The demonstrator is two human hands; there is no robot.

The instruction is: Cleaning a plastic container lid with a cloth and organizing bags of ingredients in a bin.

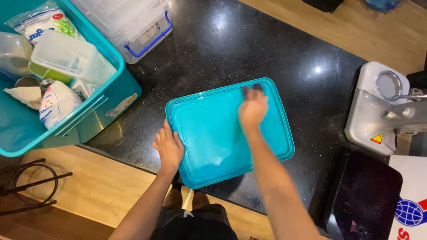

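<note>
Two hands on the teal lid (222,138), flat mid-counter (222,49); your left hand (169,146) lies open, pressing its 9 o'clock edge; your right hand (252,109) is curled round a small dark thing (252,90), blurred, near 1 o'clock; lid overhangs the near edge; hard strokes could likely slide it off if the left lifts.

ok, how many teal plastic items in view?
2. A flat teal lid on the black counter, with the left hand at its edge and the right hand on top; a teal bin upper left. More may be hidden.
</note>
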